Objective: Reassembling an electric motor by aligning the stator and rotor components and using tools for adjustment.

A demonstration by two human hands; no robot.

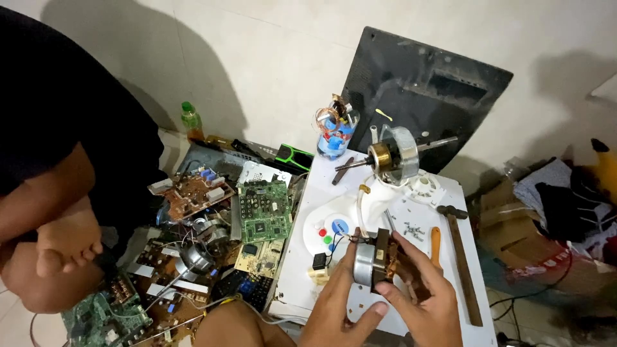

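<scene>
Both hands close around a small motor (pixel 374 263) over a white table (pixel 479 302): the left hand (pixel 337 302) cups its silver end from below with curled fingers, while the right hand (pixel 427 299) clamps the copper-wound side, thumb pressed on the near edge. Thin wires run from the motor to a white fan base (pixel 331 228) (dotted with coloured buttons) just beyond the left hand. Farther ahead stands a second motor (pixel 389 157) on its white neck. A hammer (pixel 459 254) lies just right of the right hand, loose screws (pixel 411 229) ahead of it. Circuit boards (pixel 260 209) litter the floor well left of the left hand, near another person's bare foot (pixel 67 241).
</scene>
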